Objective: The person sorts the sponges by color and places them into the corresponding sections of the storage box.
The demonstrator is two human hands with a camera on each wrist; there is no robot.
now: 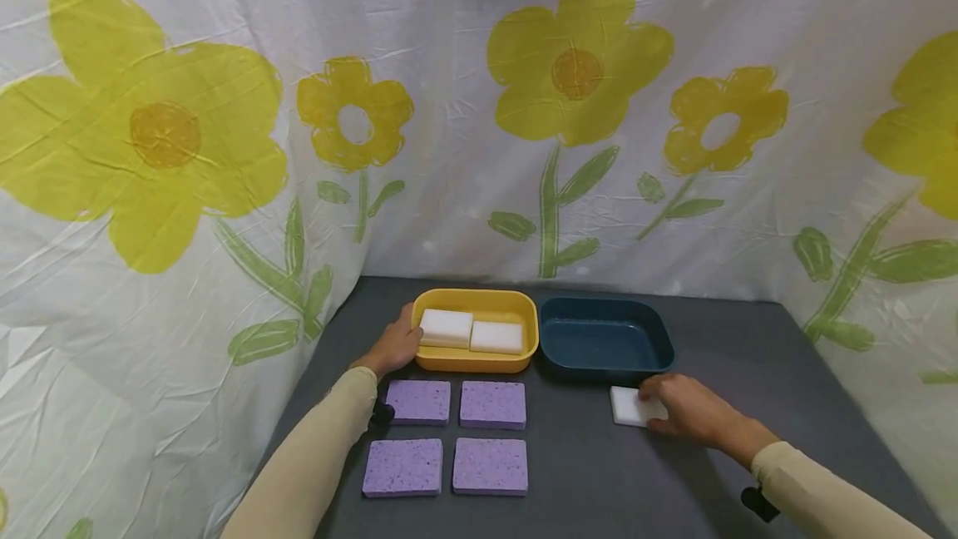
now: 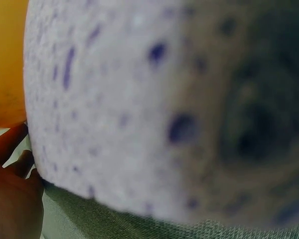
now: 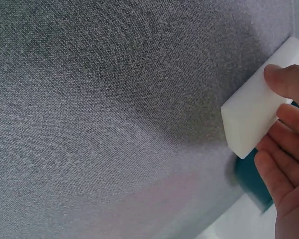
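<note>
Cream-sleeved L hand (image 1: 395,346), left of ctr in the head view, has fingers bent on the L rim of a yellow tub (image 1: 476,362), oblong w/ rounded corners. Four purple sponges (image 1: 493,405), dark-speckled, lie flat in 2 rows of 2 at btm ctr, in front of the tub. In the tub: two white blocks (image 1: 497,338), side by side. Next, right of ctr, a dark blue tub (image 1: 602,339), approx same shape. Just in front of it, a loose white block (image 1: 627,407): plain matte white, thin & rectangular, crisp straight edges. R hand (image 1: 684,407), lower right, pinches its R end, thumb one side, fingertips other, hand part-closed; can't tell if it's clear of the grey cloth (image 1: 569,439).
</note>
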